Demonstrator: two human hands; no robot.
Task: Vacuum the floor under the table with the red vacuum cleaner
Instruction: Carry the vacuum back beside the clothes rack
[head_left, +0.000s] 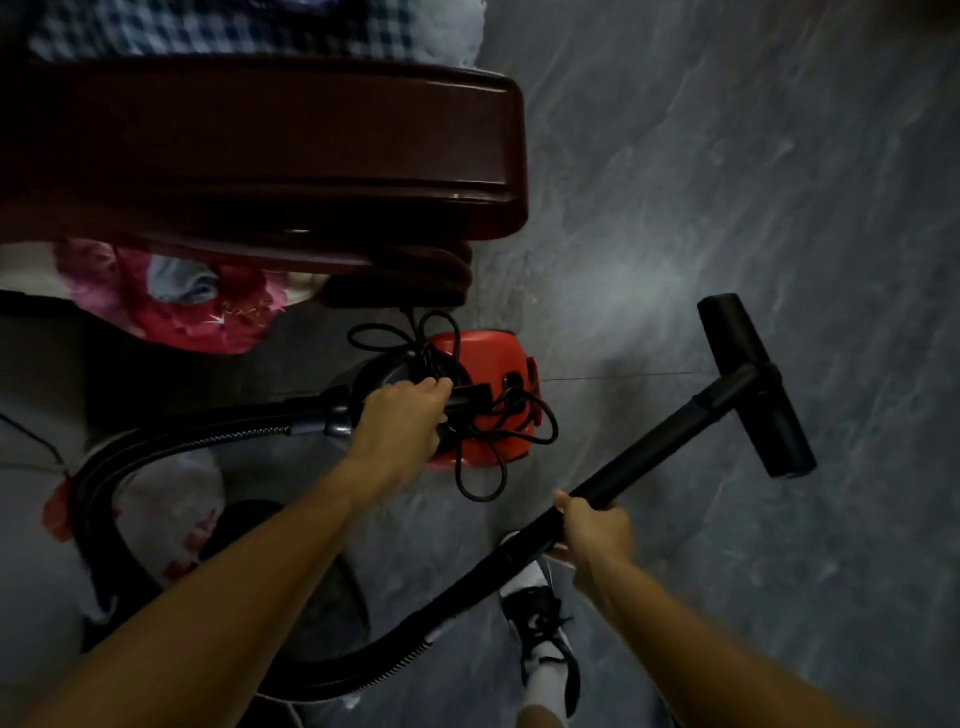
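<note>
The red vacuum cleaner (483, 358) stands on the grey floor beside the dark wooden table (260, 156). A black power cord (498, 441) lies looped over its top. My left hand (402, 421) grips the black carry handle on top of the body. My right hand (592, 530) holds the black wand (660, 447), whose floor nozzle (753, 384) points away to the right, just above the floor. The ribbed black hose (171, 452) curves from the vacuum round to the left and back under my arms.
Red and pink floral cloth (171, 306) hangs below the table at the left. A checked fabric (208, 26) lies beyond the table. More cloth (171, 509) is bundled at the lower left. My shoe (545, 629) stands near the hose. Grey marbled floor (727, 182) stretches to the right.
</note>
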